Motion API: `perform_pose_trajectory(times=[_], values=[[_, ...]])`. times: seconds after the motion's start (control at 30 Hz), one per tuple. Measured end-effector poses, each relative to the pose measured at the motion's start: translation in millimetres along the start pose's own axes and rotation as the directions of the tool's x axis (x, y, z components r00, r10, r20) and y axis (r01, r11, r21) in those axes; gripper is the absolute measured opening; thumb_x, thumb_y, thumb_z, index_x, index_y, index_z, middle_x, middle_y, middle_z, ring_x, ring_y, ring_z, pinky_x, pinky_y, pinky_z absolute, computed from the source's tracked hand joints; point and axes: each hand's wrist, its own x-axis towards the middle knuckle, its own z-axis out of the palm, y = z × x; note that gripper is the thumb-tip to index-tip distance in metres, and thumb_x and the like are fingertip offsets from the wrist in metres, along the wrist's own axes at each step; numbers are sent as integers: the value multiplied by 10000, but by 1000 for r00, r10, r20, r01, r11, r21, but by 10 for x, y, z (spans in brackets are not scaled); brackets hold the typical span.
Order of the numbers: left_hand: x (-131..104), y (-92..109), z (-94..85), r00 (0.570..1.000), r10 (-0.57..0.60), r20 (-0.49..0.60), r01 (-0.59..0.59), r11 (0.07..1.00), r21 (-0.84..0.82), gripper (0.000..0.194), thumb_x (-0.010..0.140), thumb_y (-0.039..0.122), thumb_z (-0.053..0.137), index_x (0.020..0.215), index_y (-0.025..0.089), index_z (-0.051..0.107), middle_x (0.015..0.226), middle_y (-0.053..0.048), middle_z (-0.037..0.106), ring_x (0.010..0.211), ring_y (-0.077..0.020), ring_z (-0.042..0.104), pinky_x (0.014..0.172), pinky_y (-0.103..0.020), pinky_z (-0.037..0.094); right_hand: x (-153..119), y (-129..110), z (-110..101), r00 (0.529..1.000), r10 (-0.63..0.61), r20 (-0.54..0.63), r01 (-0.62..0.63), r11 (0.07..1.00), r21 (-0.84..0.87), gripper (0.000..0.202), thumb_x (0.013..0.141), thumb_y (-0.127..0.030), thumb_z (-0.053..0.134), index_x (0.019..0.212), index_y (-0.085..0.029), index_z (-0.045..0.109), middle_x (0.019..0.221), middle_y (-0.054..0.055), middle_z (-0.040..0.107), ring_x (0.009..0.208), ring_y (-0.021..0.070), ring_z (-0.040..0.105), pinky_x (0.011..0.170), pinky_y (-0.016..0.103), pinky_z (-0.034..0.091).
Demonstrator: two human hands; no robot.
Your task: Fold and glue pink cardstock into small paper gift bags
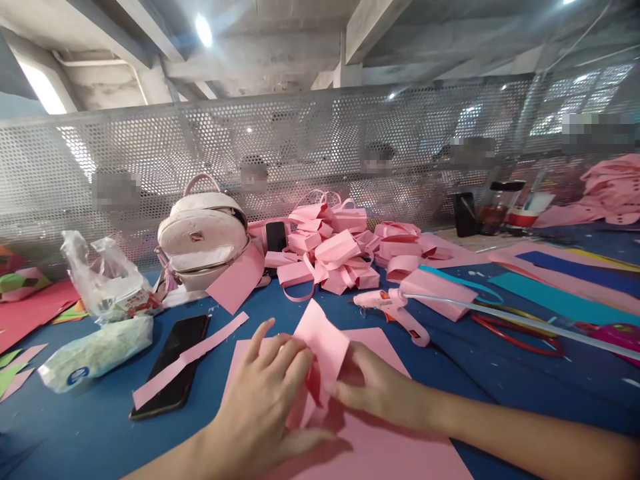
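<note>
A folded pink paper piece (pixel 325 340), bent like a small open box with a shaded reddish inside, stands between my hands. My right hand (pixel 383 387) pinches its right side between thumb and fingers. From the left, my left hand (pixel 273 387) curls its fingers over the piece, thumb stretched out low across its front; the fingertips are partly hidden. Flat pink sheets (pixel 400 443) lie beneath both hands. Just beyond my right hand rests a pink glue gun (pixel 395 310) with a long clear glue stick in its back.
Behind are a heap of pink paper boxes (pixel 335 250) and a pale backpack (pixel 203 233). On the left lie a phone (pixel 175 363) under a pink strip (pixel 193 357), a tissue pack (pixel 97 353) and a plastic bag (pixel 113 280). A perforated metal screen (pixel 300 147) closes the table's back.
</note>
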Motion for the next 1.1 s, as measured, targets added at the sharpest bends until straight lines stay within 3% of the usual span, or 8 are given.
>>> perform_pose_trajectory(times=[0.13,0.23,0.33,0.43,0.63,0.8,0.97,1.1], values=[[53,-133,12,994,-103,38,102,994,28,99,858,253,628,946,223,593,952,-51,690,933,-273,627,1105,-577,276,-18,-81,5,988,-139,66,148,976,-157,240,869,-275,676,1102,-215,674,1120,61,686,1059,249,624,960,346,482],[110,-255,-51,997,-74,-19,73,996,-45,132,915,122,513,874,229,579,911,-22,683,880,-213,605,1046,-497,346,39,-33,-27,980,-185,-78,161,956,-245,122,921,-231,588,1002,-233,680,1075,51,669,1042,227,610,965,335,464],[130,-339,-115,984,-105,-145,90,990,-109,180,966,172,510,810,224,584,912,-32,685,862,-205,572,893,-400,414,117,78,-101,931,-170,-322,97,968,-231,137,921,-314,594,1031,-237,624,1037,49,622,986,220,598,891,323,483],[101,-394,-151,953,-221,-209,180,963,-199,212,956,247,565,750,219,608,912,-43,683,852,-216,542,786,-355,407,168,166,-177,896,-113,-430,43,985,-169,318,865,-380,650,1139,-245,564,916,8,542,849,191,567,773,296,481],[3,-523,-73,828,-555,-79,399,683,-612,234,871,383,645,736,193,668,805,-37,686,738,-186,561,676,-286,433,195,201,-233,896,-113,-429,31,981,-193,296,849,-439,671,1058,-242,599,802,-27,451,731,163,472,689,280,416],[-22,-540,99,798,-603,9,454,592,-666,257,862,379,641,716,170,668,691,-23,634,661,-167,581,617,-260,453,202,179,-227,937,-136,-321,40,957,-287,365,878,-503,649,695,-202,550,841,-1,475,729,157,450,687,287,397],[-59,-432,182,798,-602,33,468,582,-665,162,892,334,642,973,209,578,733,36,578,625,-122,532,561,-215,395,194,190,-186,944,-97,-316,25,974,-223,396,857,-544,662,707,-200,537,850,13,543,755,172,508,694,287,422],[-91,-404,190,800,-598,-45,432,627,-648,481,941,301,580,1372,261,370,686,85,489,613,-123,487,570,-213,374,181,215,-167,933,-73,-353,10,984,-179,296,876,-486,655,890,-218,530,755,-22,553,706,164,520,663,274,410]])
